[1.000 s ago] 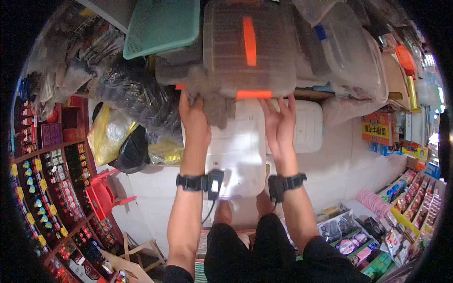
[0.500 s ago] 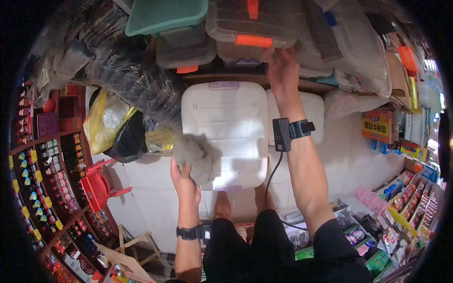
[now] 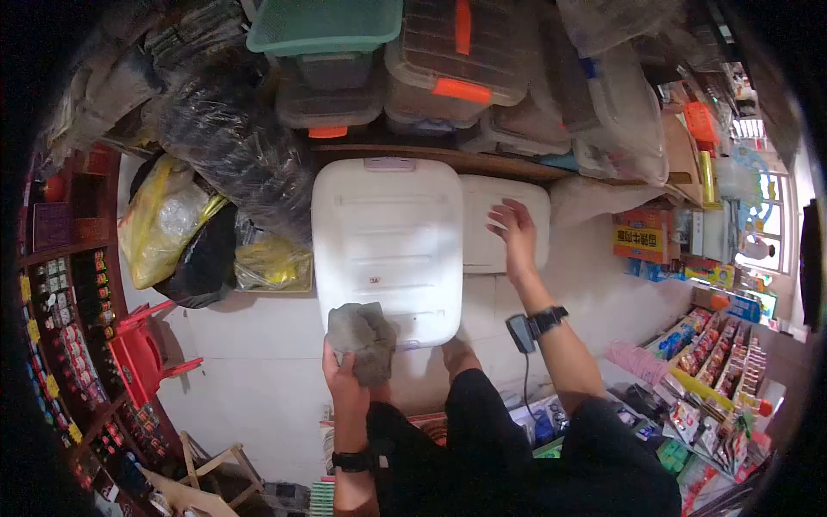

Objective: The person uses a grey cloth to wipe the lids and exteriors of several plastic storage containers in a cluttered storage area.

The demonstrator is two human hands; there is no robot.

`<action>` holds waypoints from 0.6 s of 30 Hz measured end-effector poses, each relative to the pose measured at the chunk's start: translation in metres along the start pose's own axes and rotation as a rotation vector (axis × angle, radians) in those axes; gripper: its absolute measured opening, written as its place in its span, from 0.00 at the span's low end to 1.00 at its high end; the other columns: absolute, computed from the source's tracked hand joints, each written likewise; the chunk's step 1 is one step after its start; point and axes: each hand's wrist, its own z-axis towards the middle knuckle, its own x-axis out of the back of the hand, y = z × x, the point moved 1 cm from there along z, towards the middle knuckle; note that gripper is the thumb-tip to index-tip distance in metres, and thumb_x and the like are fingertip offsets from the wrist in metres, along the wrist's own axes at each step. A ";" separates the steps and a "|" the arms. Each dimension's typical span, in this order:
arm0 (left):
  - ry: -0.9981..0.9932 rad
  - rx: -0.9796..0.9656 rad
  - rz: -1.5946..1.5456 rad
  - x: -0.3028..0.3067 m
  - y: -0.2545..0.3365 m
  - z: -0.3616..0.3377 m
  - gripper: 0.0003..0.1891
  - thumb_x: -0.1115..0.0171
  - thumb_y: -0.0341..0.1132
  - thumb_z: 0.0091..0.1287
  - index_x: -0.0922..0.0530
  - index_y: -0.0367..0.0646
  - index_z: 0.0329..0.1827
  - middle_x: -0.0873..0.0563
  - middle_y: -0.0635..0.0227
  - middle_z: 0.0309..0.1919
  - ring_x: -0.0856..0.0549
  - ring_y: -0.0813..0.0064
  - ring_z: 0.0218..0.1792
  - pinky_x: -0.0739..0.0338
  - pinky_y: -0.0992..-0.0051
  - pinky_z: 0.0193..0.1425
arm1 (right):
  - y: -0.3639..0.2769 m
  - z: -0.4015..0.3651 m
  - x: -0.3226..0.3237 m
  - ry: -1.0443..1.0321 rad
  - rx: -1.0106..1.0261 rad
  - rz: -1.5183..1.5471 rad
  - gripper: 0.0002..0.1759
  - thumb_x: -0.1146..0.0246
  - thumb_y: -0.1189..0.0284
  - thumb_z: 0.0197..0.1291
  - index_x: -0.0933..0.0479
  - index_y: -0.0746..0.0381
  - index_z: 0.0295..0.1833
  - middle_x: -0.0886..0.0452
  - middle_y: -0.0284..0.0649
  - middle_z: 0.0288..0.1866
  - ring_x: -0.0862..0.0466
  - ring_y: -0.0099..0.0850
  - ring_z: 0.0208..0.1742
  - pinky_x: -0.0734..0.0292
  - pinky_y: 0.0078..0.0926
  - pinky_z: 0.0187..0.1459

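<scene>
My left hand [image 3: 346, 379] is closed on a crumpled grey cloth [image 3: 363, 340] over the lower left corner of a large white lidded box [image 3: 392, 241]. My right hand [image 3: 514, 233], fingers apart and holding nothing, is above a second white lidded box [image 3: 495, 215] to the right of the first. Both boxes have light lids, and the larger one has a purple latch [image 3: 389, 164] at its far edge.
A shelf [image 3: 465, 162] beyond the boxes bears clear bins [image 3: 452, 52] and a green basket [image 3: 323, 26]. At left are a yellow bag [image 3: 155, 224] and a red stool [image 3: 142, 353]. Packaged goods [image 3: 706, 353] line the right side.
My right hand has come down from the clear bin on the shelf to above the smaller white box. The cloth, still in my left hand, is lower against the large box. The view has shifted.
</scene>
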 end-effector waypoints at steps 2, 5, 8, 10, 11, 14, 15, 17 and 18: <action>-0.032 -0.017 0.000 -0.006 0.004 -0.002 0.28 0.50 0.18 0.71 0.34 0.36 0.76 0.22 0.58 0.68 0.22 0.63 0.68 0.27 0.61 0.74 | -0.012 0.001 0.045 0.051 0.096 0.043 0.19 0.43 0.62 0.80 0.28 0.63 0.67 0.18 0.45 0.58 0.16 0.37 0.59 0.16 0.37 0.58; -0.007 -0.017 0.061 -0.015 0.001 -0.002 0.28 0.49 0.18 0.72 0.33 0.38 0.76 0.22 0.59 0.68 0.21 0.63 0.68 0.26 0.62 0.74 | -0.054 0.017 0.108 0.203 0.203 0.204 0.28 0.44 0.55 0.80 0.34 0.63 0.72 0.19 0.46 0.60 0.18 0.38 0.63 0.19 0.43 0.63; 0.154 -0.037 0.109 -0.042 -0.011 -0.007 0.28 0.49 0.18 0.73 0.33 0.40 0.77 0.21 0.58 0.68 0.20 0.63 0.68 0.24 0.62 0.72 | -0.130 0.030 0.139 0.105 0.263 0.332 0.40 0.41 0.49 0.77 0.46 0.63 0.80 0.30 0.53 0.72 0.25 0.46 0.73 0.23 0.50 0.70; 0.155 -0.054 0.097 -0.064 -0.023 -0.012 0.28 0.49 0.18 0.73 0.33 0.40 0.77 0.21 0.58 0.68 0.20 0.63 0.68 0.23 0.62 0.72 | -0.163 0.041 0.140 0.045 0.054 0.652 0.53 0.36 0.44 0.71 0.58 0.59 0.84 0.52 0.59 0.83 0.43 0.57 0.83 0.34 0.64 0.77; 0.155 -0.051 0.096 -0.072 -0.031 -0.017 0.28 0.49 0.18 0.74 0.32 0.41 0.77 0.21 0.58 0.68 0.20 0.62 0.68 0.22 0.62 0.71 | -0.170 0.049 0.143 0.045 0.047 0.647 0.53 0.36 0.44 0.71 0.58 0.59 0.84 0.52 0.59 0.83 0.43 0.57 0.83 0.34 0.64 0.77; 0.199 -0.110 0.075 -0.105 -0.062 -0.024 0.28 0.49 0.18 0.74 0.33 0.41 0.77 0.22 0.58 0.69 0.20 0.62 0.68 0.22 0.61 0.71 | -0.187 0.079 0.139 -0.139 -0.054 0.851 0.62 0.31 0.42 0.66 0.66 0.54 0.86 0.69 0.60 0.85 0.58 0.65 0.86 0.41 0.75 0.77; 0.226 -0.133 0.061 -0.117 -0.068 -0.028 0.28 0.49 0.18 0.73 0.33 0.41 0.77 0.22 0.59 0.69 0.20 0.62 0.68 0.22 0.61 0.70 | -0.193 0.085 0.135 -0.113 -0.079 0.869 0.61 0.29 0.44 0.65 0.64 0.53 0.85 0.70 0.58 0.85 0.59 0.62 0.87 0.42 0.77 0.76; 0.255 -0.131 0.039 -0.136 -0.087 -0.037 0.29 0.49 0.18 0.73 0.34 0.41 0.78 0.22 0.59 0.70 0.20 0.63 0.67 0.22 0.61 0.70 | -0.196 0.092 0.131 -0.097 -0.117 0.885 0.61 0.27 0.45 0.63 0.63 0.52 0.84 0.70 0.57 0.85 0.61 0.60 0.87 0.42 0.79 0.76; 0.276 -0.127 0.018 -0.144 -0.095 -0.040 0.30 0.49 0.18 0.72 0.34 0.41 0.79 0.23 0.59 0.70 0.20 0.63 0.67 0.22 0.62 0.70 | -0.197 0.094 0.129 -0.138 -0.116 0.875 0.62 0.25 0.48 0.62 0.64 0.50 0.85 0.70 0.57 0.85 0.63 0.60 0.87 0.42 0.78 0.76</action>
